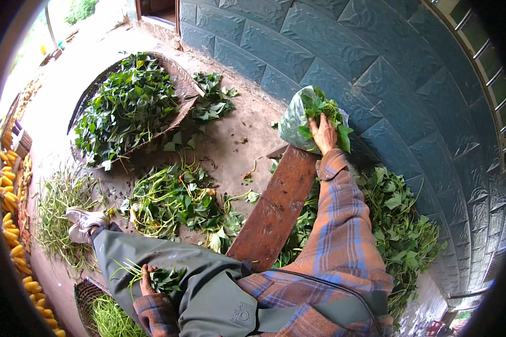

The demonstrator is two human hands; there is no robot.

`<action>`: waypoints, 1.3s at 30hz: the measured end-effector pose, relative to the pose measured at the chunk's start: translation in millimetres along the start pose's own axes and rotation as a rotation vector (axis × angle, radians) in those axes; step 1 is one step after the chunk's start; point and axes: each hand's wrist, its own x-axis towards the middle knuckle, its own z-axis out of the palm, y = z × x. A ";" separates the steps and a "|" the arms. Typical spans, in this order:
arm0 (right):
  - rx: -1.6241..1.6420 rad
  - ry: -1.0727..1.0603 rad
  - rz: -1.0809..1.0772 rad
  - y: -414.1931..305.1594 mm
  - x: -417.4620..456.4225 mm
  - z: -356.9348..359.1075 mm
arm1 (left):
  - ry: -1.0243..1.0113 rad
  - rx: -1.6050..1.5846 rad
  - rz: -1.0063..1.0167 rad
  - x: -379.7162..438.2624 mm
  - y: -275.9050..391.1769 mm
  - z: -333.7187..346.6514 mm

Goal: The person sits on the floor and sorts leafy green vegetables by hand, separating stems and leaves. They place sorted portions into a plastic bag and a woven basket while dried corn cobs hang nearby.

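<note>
My left hand (146, 280) is over my lap, closed around a bunch of leafy green stems (167, 279). Pale stem ends stick out on one side of the fist and dark leaves on the other. At the far end of a wooden bench (278, 206), my right arm is stretched out. There my right hand (324, 132) rests on green leaves (331, 110) at the mouth of a clear plastic bag (294, 122) full of leaves. Its fingers point into the leaves, and the palm is hidden, so whether it grips any cannot be seen.
A wide woven basket (187, 88) heaped with leaves stands ahead. Leafy vines (173, 202) and bare stems (63, 215) litter the floor. Another basket (82, 299) holds green stems. Yellow corn cobs (10, 236) line the left; a tiled wall (333, 46) and more vines (400, 227) lie right.
</note>
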 end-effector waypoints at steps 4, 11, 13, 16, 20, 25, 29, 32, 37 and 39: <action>-0.139 -0.256 0.101 -13.6 -7.7 1.5 | 0.031 -0.015 -0.019 -0.6 -0.6 1.5; -0.371 -0.021 -0.142 -2.1 -14.7 23.3 | -0.021 -0.013 0.003 13.5 -11.8 -14.5; -0.341 0.066 -0.209 1.7 -11.7 25.1 | 0.003 -0.114 -0.161 12.6 1.3 -8.3; -0.178 -0.016 -0.240 15.1 -14.0 17.6 | -0.007 -0.138 -0.182 31.8 -11.9 -27.4; 0.109 -0.156 -0.349 23.0 -28.0 -6.2 | -0.003 -0.149 -0.174 35.5 -12.7 -28.5; 0.277 -0.622 -0.352 2.0 -83.6 -57.3 | 0.119 -0.007 -0.209 3.0 32.1 52.4; 0.219 -0.702 -0.641 -46.4 -163.1 -94.3 | -0.121 0.094 -0.201 9.9 25.4 87.7; 0.320 -0.729 -0.790 -63.8 -215.7 -106.0 | -0.390 0.349 -0.257 -56.1 42.8 185.6; 0.352 -0.858 -0.774 -108.6 -263.3 -142.3 | -1.117 0.742 0.139 -74.6 -6.3 249.9; 0.393 -0.859 -0.780 -106.8 -270.4 -142.6 | -1.236 0.835 0.767 -63.7 -33.7 258.9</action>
